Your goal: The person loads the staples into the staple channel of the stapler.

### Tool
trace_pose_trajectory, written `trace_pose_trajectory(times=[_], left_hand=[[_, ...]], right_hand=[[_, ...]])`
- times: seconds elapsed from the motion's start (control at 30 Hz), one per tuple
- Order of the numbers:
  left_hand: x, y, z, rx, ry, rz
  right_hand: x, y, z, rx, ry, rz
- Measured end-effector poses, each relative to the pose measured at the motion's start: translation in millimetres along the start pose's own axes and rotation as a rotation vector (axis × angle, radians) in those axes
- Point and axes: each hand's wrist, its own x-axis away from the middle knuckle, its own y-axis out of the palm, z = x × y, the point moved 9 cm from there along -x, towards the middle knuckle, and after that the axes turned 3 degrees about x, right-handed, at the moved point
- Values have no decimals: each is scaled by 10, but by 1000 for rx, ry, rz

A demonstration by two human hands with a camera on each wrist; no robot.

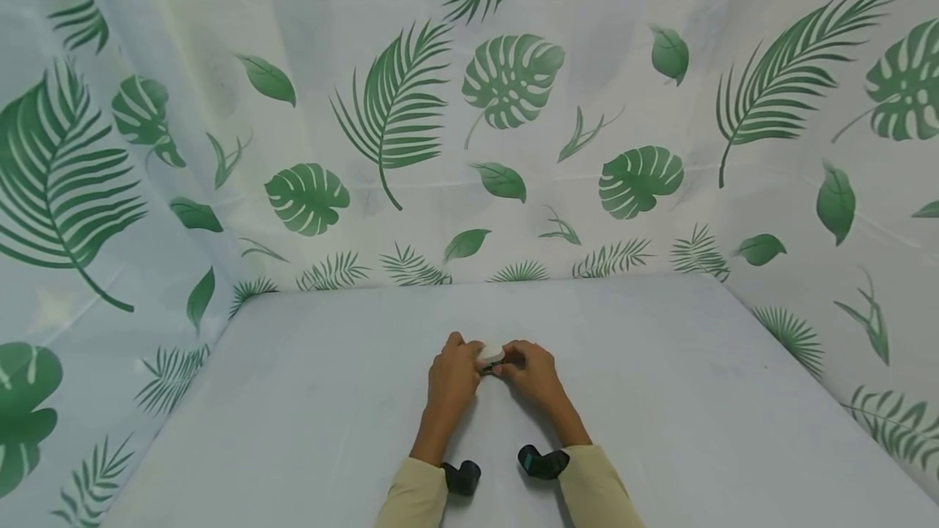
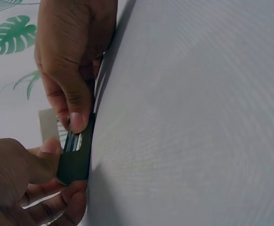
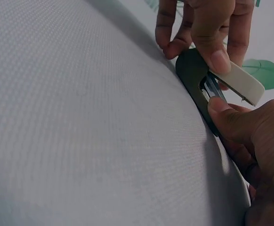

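A small stapler (image 1: 491, 354) with a dark base (image 3: 191, 69) and a white top arm (image 3: 242, 84) is held between both hands at the middle of the white table. Its top arm is swung up from the base, and the metal staple channel (image 2: 71, 141) shows between them. My left hand (image 1: 452, 375) grips the stapler's hinge end, thumb against the white arm. From the other side my right hand (image 1: 535, 373) pinches the base's front part, its thumb (image 3: 221, 107) by the metal channel. Fingers hide part of the base. Whether staples are inside, I cannot tell.
The white tabletop (image 1: 308, 414) spreads around the hands. Behind and along both sides hangs a white cloth (image 1: 572, 210) printed with green leaves. Black wrist cameras sit on the left wrist (image 1: 462, 478) and right wrist (image 1: 543, 462), by beige sleeves (image 1: 416, 491).
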Motion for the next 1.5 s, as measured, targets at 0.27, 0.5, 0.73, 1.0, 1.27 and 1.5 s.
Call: trace_pose_trajectory(times=[0.27,0.5,0.73,1.0,1.27,1.5], left_hand=[[3,7,-271,396,-94,-38],[10,15,-369,521,-123,-50],[52,56,-417,550,-157,-42],[31,35,-332,493,-114,3],[57,87,-291,471,-129,-30],[101,60,-354,537,-134,-85]], right_hand=[[-16,32,-8,32,-11,-63],[-80,35,-19,52,39,-56],[-54,41,-45,50,48,-6],[-39,-49,-102,21,-6,40],[29,-53,-28,35,21,28],[77,-45,-53,-20,31,29]])
